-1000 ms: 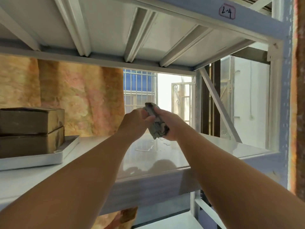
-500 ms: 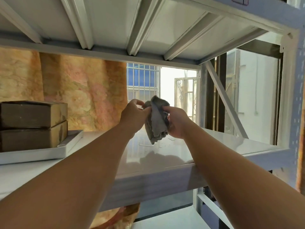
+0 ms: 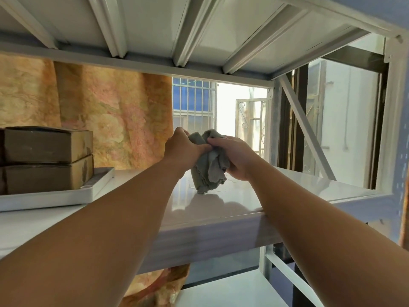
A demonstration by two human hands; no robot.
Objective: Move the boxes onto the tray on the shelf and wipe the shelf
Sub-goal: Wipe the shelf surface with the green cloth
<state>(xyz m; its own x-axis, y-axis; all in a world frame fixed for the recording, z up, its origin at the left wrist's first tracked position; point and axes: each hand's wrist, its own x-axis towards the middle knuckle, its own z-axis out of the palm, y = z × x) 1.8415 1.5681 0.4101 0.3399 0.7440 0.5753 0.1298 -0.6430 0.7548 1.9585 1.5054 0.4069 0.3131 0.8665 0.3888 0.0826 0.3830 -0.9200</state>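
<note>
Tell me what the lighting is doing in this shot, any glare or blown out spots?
Head view: the opening behind the cloth is blown out white, backlighting both hands; the glossy shelf reflects that glare and carries soft arm shadows near its front edge; the stacked boxes on the tray sit dim; wide-angle bending shows at the beams.

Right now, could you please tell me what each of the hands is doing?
Left hand: closed, gripping the grey cloth above the shelf.
Right hand: closed on the same cloth from the other side.
</note>
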